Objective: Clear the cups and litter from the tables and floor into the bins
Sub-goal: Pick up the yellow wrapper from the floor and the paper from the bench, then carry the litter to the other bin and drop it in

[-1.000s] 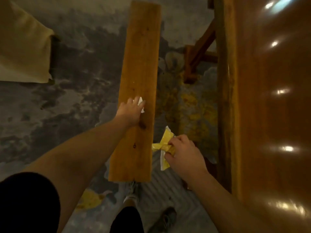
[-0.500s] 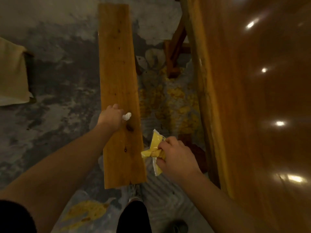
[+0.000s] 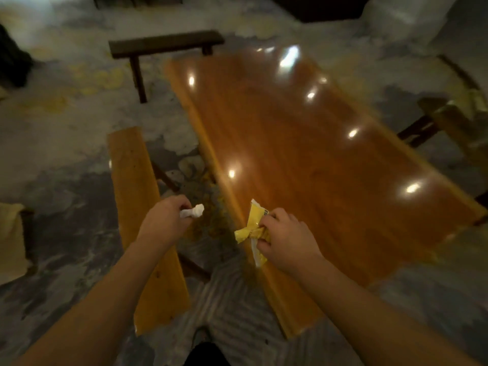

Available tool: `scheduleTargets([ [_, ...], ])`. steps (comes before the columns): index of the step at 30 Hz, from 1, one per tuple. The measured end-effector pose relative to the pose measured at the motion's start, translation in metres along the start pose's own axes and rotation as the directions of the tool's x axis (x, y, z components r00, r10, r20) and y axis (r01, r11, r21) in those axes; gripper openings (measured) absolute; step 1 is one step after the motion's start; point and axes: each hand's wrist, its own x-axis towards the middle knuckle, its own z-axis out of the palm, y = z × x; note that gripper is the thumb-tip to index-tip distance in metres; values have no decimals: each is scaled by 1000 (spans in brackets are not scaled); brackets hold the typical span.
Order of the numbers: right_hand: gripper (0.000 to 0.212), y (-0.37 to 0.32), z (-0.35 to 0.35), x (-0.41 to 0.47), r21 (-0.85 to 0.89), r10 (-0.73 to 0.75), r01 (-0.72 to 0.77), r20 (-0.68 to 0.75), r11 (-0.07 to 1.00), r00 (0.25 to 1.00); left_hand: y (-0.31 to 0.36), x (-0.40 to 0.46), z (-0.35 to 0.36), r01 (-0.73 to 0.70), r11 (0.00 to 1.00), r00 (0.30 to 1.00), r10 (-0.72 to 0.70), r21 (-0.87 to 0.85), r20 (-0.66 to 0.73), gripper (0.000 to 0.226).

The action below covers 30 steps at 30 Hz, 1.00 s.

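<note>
My left hand is closed around a small crumpled white tissue, held in the air just right of the orange wooden bench. My right hand grips a crumpled yellow wrapper with a white strip hanging below it, held over the near left edge of the glossy orange table. No bin is in view.
A dark wooden bench stands beyond the table's far end. Another bench sits at the right. A pale cloth-covered seat is at the left edge. The stained grey floor has yellow patches under the table.
My left hand lifted the white tissue off the bench and drew it right. My head rose, bringing the whole table and far bench into view. The right hand kept the wrapper.
</note>
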Motion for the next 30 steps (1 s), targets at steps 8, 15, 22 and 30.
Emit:
scheduleTargets([
  [8,40,161,-80,-181,22,292,-294,-203,955,934,254,-61,56,-261,965,965,262,-23,26,16],
  [15,39,281,-114,-322,109,548,-544,-312,832,776,428,-100,135,-562,824,799,563,-70,213,14],
  [22,35,386,-124,-396,175,698,-685,-332,707,635,559,-108,213,-725,687,649,699,-34,300,12],
  [30,35,529,-131,-402,146,770,-766,-272,626,578,693,-55,324,-790,612,571,756,-37,321,12],
])
